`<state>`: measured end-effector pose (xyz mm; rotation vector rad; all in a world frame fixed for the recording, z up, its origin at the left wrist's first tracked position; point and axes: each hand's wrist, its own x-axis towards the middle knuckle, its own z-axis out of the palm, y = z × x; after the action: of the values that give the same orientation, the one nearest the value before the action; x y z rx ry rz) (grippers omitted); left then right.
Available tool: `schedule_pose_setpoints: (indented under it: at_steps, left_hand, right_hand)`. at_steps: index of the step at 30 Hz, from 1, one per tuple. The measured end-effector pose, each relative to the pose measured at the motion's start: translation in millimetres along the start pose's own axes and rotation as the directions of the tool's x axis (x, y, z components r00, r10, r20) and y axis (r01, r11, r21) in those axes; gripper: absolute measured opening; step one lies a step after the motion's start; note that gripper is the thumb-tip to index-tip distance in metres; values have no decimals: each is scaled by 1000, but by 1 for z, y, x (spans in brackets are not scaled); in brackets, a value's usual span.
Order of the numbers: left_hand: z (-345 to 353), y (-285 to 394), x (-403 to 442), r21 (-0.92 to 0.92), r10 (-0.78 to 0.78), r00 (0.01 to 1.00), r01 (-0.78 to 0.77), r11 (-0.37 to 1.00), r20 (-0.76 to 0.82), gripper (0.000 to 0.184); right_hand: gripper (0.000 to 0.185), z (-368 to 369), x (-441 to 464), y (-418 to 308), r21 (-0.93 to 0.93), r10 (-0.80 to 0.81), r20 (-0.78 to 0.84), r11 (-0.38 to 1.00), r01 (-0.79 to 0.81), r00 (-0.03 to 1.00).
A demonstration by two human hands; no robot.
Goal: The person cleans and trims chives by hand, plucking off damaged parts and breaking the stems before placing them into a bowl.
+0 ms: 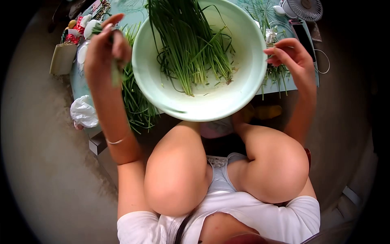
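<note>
A pale green basin (199,110) holds a big bunch of garlic chives (191,53), their cut ends toward me. My left hand (107,51), raised left of the basin, is closed around a few chive stalks (116,74) and somewhat blurred by motion. More chives (138,101) lie in a pile below it, along the basin's left side. My right hand (290,59) is at the basin's right rim, thumb and fingers curled into a pinch; what they hold, if anything, is too small to make out. Loose stalks and trimmings (277,77) lie under that hand.
The glass-topped table (130,12) bears a small fan (304,8) and a dark phone-like slab (302,36) with a white cable at the right. At the left are a crumpled white plastic bag (84,112) and a cream-coloured container (63,59). My knees are close below the basin.
</note>
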<state>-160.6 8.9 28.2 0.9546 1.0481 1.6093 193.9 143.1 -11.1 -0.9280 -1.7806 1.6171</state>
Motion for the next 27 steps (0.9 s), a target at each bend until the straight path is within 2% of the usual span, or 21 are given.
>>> schedule_pose_setpoints:
  at_steps: [2, 4, 5, 6, 7, 8, 10, 12, 13, 14, 16, 18, 20, 22, 23, 24, 25, 26, 27]
  left_hand:
    - [-22, 36, 0, 58, -82, 996, 80, 995, 18, 41]
    - [-41, 61, -8, 190, -177, 982, 160, 969, 71, 42]
    - [-43, 68, -16, 300, -218, 975, 219, 928, -40, 43]
    - [-50, 71, -24, 303, -218, 975, 221, 927, -46, 43]
    - [-61, 68, -34, 362, -284, 953, 303, 882, -106, 42]
    - [-73, 62, -46, 411, -344, 924, 383, 827, -169, 41]
    - [-99, 31, -77, 519, -459, 847, 529, 672, -269, 39]
    - [-120, 13, -91, 496, -532, 797, 598, 629, -285, 35]
    - [-126, 2, -100, 509, -541, 763, 642, 573, -354, 34]
    - [-131, -9, -108, 517, -544, 726, 685, 514, -420, 33]
    - [-146, -24, -121, 506, -565, 713, 697, 508, -416, 30]
    - [-151, -34, -129, 506, -547, 709, 703, 500, -445, 31]
    - [-146, -36, -133, 545, -511, 729, 682, 488, -455, 35]
    - [-123, -30, -134, 767, -340, 792, 595, 240, -507, 36]
    - [-115, -25, -132, 815, -319, 810, 557, 157, -492, 39]
    - [-112, -25, -135, 813, -322, 807, 561, 157, -495, 39]
    - [-108, -24, -136, 909, -170, 894, 417, -20, -414, 38]
    - [-102, -23, -136, 937, -38, 958, 271, -219, -286, 38]
    - [-94, -21, -136, 916, 12, 956, 284, -283, -293, 35]
  right_hand:
    - [13, -14, -1, 2, -42, 1, -42, 999, -3, 999]
    - [12, -20, 0, 4, -284, 54, -177, 953, -103, 983]
    - [13, -19, -1, 2, -396, 91, -198, 904, -164, 976]
    - [13, -18, -1, 6, -393, 91, -192, 905, -162, 977]
    - [14, -17, 1, 14, -638, -14, -192, 762, -114, 981]
    - [16, -16, 1, 18, -831, -114, -164, 551, -75, 980]
    - [18, 0, 1, 12, -847, -136, -149, 529, -55, 979]
    - [17, 17, 4, 4, -751, -174, -116, 659, 28, 978]
    - [18, 23, 6, 2, -719, -208, 2, 680, 146, 978]
    - [18, 32, 8, 2, -723, -200, 9, 676, 145, 980]
    - [19, 54, 14, 6, -699, -228, 315, 601, 388, 921]
    - [19, 79, 21, 8, -609, -208, 514, 595, 525, 832]
    - [20, 104, 26, 14, -566, -178, 657, 525, 636, 732]
    - [22, 127, 31, 24, -539, -119, 776, 385, 749, 619]
    - [22, 136, 34, 27, -536, -116, 779, 388, 750, 616]
    - [23, 144, 38, 29, -508, -89, 818, 350, 787, 568]
    - [23, 151, 42, 31, -477, -60, 853, 312, 821, 519]
    - [23, 158, 45, 34, -477, -58, 854, 313, 821, 518]
    - [22, 164, 49, 38, -461, -29, 872, 283, 841, 488]
